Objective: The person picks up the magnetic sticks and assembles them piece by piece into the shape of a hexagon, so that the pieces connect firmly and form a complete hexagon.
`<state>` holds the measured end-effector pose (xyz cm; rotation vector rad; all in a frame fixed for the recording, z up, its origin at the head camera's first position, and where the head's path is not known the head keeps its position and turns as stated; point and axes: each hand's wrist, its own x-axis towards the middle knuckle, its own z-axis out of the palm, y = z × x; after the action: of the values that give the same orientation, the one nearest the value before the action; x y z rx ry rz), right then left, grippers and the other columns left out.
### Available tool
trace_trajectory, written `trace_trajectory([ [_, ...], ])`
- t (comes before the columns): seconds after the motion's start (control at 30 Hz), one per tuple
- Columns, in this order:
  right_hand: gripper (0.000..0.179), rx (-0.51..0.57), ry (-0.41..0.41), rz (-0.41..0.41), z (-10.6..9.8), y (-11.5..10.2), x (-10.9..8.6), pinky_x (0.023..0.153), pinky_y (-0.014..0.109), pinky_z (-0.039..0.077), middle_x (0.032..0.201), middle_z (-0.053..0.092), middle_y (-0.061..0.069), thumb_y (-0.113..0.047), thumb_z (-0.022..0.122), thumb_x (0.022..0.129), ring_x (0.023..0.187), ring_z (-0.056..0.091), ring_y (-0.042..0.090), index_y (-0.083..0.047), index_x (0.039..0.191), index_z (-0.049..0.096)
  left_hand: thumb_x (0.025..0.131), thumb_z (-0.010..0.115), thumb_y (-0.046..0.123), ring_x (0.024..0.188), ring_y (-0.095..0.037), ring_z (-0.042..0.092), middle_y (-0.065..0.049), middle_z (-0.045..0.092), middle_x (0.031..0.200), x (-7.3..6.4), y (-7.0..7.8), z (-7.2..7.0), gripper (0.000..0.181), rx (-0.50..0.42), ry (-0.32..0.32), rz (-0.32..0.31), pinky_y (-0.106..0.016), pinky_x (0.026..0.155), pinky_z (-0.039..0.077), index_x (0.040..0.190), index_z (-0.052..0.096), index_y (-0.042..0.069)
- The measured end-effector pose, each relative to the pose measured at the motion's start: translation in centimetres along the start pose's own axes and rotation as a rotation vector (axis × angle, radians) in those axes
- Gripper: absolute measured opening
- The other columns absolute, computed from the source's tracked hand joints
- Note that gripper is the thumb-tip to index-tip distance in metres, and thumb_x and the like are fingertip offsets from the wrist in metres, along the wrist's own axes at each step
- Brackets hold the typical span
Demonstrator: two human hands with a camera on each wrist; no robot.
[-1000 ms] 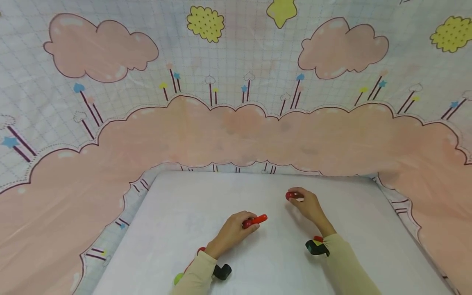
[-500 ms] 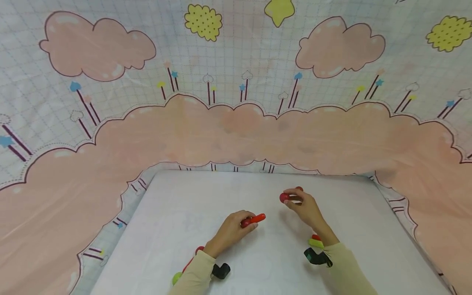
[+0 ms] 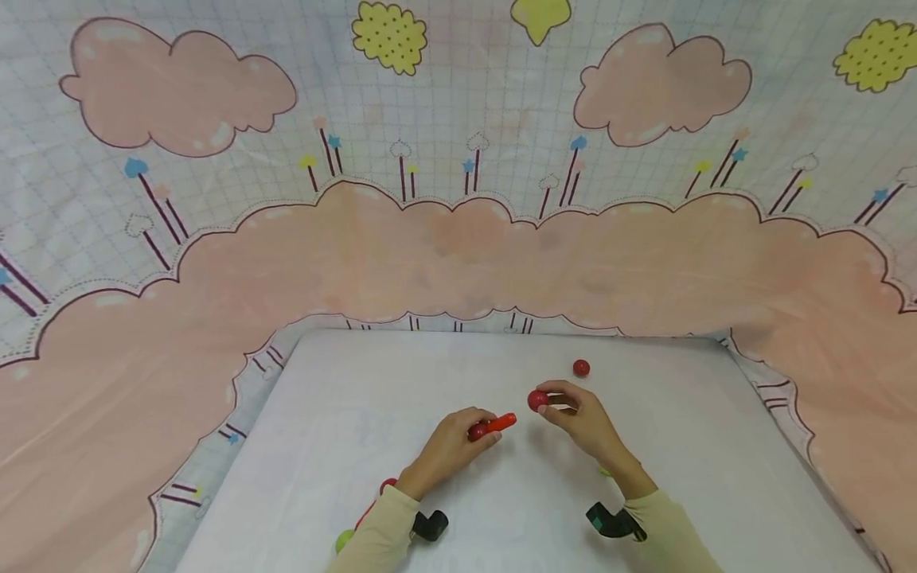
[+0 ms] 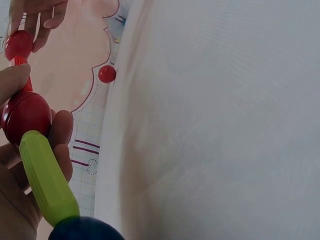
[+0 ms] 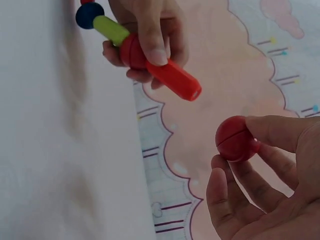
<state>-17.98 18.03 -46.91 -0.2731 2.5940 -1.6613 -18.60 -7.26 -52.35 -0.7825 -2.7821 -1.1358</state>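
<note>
My left hand (image 3: 451, 446) grips a red ball (image 4: 27, 116) at the joint of a toy rod-and-ball chain. From that ball an orange-red rod (image 5: 175, 80) points toward the right hand. On its other side a green rod (image 5: 110, 30) leads to a dark blue ball (image 4: 87, 231), with a bit of red beyond it in the right wrist view. Between thumb and fingertips, my right hand (image 3: 591, 422) pinches another red ball (image 5: 235, 139), apart from the free rod end. A loose red ball (image 3: 581, 368) lies on the white table behind the right hand.
The white tabletop (image 3: 401, 374) ends at a patterned cloth (image 3: 458, 255) rising behind it. A green round piece (image 3: 345, 541) and a red curved piece (image 3: 388, 483) show beside the left forearm. A green bit (image 3: 605, 471) peeks out by the right wrist, mostly hidden.
My right hand has moved left and nearer with its red ball, closing on the rod end. The loose red ball behind it has come into full view. The left hand has barely moved.
</note>
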Motion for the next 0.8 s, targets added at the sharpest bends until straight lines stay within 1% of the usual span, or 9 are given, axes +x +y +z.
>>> trace_trajectory([
  [0.2,0.034,-0.013,-0.008,-0.016,0.9,-0.2,-0.2,0.086,0.022,0.051,0.120,0.066,0.006,-0.019,0.073,0.089,0.110,0.062,0.025,-0.017,0.122,0.065,0.091,0.070,0.036,0.082,-0.006,0.053,0.008,0.068,0.098,0.1,-0.1,-0.1,0.029,-0.001,0.031,0.032,-0.020,0.072,0.046,0.115,0.067,0.021],
  [0.37,0.034,-0.033,-0.029,-0.007,1.6,-0.2,-0.6,0.083,0.018,0.051,0.119,0.067,0.006,-0.017,0.074,0.087,0.108,0.063,0.024,-0.018,0.120,0.065,0.091,0.069,0.037,0.081,-0.006,0.052,0.007,0.068,0.098,-0.2,0.1,0.0,0.028,-0.014,0.021,0.036,-0.019,0.071,0.045,0.114,0.068,0.020],
  [0.5,0.033,-0.042,-0.049,-0.018,1.9,-0.1,-0.9,0.083,0.019,0.052,0.119,0.067,0.007,-0.018,0.074,0.088,0.107,0.062,0.024,-0.015,0.120,0.065,0.092,0.068,0.038,0.080,-0.006,0.052,0.007,0.067,0.097,-0.4,0.4,0.1,0.028,-0.020,0.014,0.027,-0.019,0.070,0.043,0.114,0.068,0.020],
  [0.63,0.036,-0.049,-0.058,-0.031,1.9,-0.2,-1.1,0.084,0.019,0.052,0.119,0.066,0.007,-0.019,0.074,0.088,0.107,0.063,0.024,-0.014,0.122,0.064,0.092,0.068,0.037,0.079,-0.005,0.051,0.007,0.066,0.095,-0.6,0.7,0.1,0.027,-0.019,0.012,0.018,-0.019,0.069,0.043,0.113,0.068,0.021],
  [0.8,0.038,-0.072,-0.052,-0.036,1.1,0.0,-1.4,0.085,0.019,0.051,0.123,0.066,0.007,-0.016,0.073,0.089,0.109,0.064,0.025,-0.011,0.125,0.062,0.092,0.068,0.037,0.077,-0.005,0.050,0.008,0.065,0.092,-0.5,0.7,0.0,0.026,-0.022,0.018,0.024,-0.019,0.068,0.042,0.113,0.068,0.021],
])
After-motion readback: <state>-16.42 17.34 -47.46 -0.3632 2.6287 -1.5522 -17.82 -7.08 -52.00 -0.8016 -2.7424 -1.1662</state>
